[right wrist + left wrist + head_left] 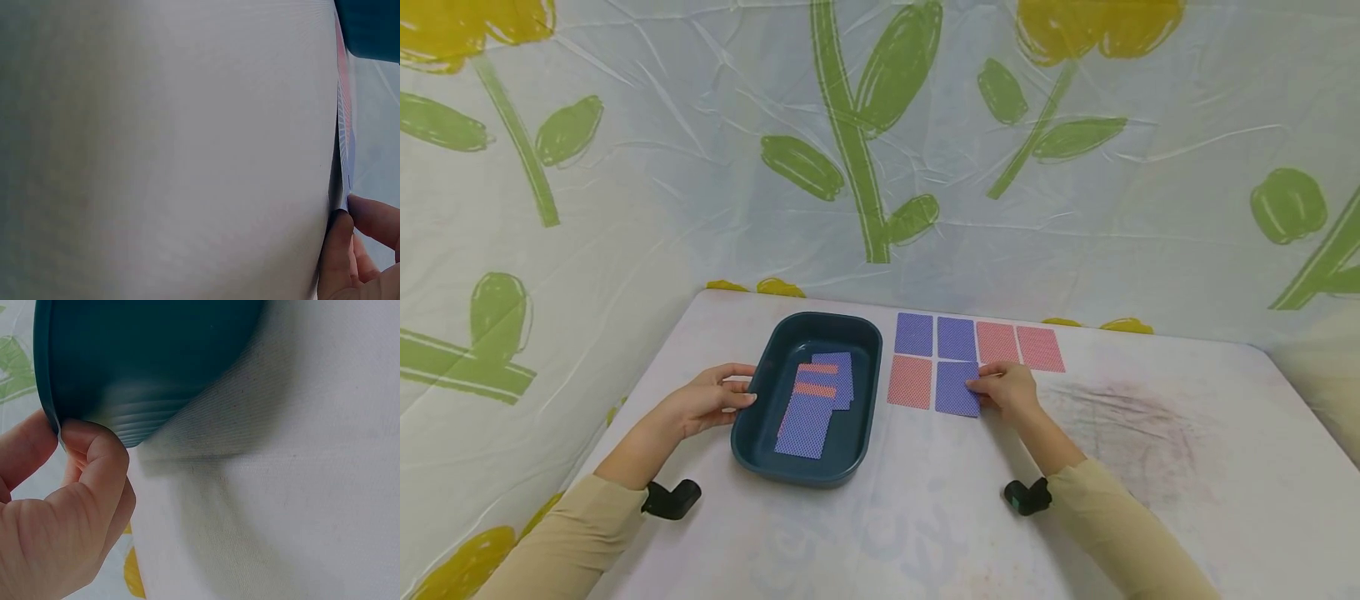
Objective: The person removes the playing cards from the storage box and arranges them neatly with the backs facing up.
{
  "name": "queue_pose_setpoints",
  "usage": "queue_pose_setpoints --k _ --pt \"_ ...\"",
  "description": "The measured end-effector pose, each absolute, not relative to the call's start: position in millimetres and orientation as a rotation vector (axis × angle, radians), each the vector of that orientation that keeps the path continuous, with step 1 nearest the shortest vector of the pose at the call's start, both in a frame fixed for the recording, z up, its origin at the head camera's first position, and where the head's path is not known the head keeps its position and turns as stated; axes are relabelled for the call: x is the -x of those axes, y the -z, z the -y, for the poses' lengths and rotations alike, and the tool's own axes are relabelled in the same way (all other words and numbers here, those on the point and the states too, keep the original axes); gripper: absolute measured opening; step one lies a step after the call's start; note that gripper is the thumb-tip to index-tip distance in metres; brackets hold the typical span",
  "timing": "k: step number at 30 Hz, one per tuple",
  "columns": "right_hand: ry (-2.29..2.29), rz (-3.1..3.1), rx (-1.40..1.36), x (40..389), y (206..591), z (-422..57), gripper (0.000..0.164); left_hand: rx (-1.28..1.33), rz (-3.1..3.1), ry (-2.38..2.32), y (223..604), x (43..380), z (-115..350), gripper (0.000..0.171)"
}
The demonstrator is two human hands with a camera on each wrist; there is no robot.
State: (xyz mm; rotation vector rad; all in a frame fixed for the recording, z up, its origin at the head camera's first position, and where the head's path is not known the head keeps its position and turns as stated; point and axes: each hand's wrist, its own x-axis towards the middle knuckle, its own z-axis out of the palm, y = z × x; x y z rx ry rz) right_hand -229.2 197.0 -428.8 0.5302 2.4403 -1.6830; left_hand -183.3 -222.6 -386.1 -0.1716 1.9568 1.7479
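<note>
My left hand (711, 402) pinches the left rim of a dark teal tray (745, 450); the left wrist view shows thumb and curled fingers on that rim. Inside the tray lie overlapping blue-backed cards (803, 429) and parts of red-backed ones. To the right of it, my right hand (1011, 390) pinches the right edge of a blue-backed playing card (957, 387). In the right wrist view this card's near edge (344, 187) sits between thumb and fingers, slightly raised off the table. A red-backed card (910, 382) lies just left of it.
Behind the held card runs a row of face-down cards: two blue-backed cards (914, 334) and two red-backed cards (1040, 348). The white-covered table (910, 517) meets a flower-printed cloth (700, 167) at its back and left. Dark smudges (1142, 425) mark the cover at right.
</note>
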Motion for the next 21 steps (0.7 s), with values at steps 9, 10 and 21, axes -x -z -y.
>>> queue_pose_setpoints --k 9,10,21 --pt "1.562 -2.594 -0.432 230.9 423.0 -194.9 0.028 0.156 -1.947 -1.754 385.6 183.4 221.7 0.058" --pt "1.525 -2.632 -0.405 231.5 422.9 -194.7 0.027 0.155 -1.945 -1.754 385.5 183.6 221.6 0.058" --pt "1.098 -2.858 -0.294 235.8 419.8 -195.3 0.031 0.184 -1.968 -1.734 386.2 184.6 222.4 0.057"
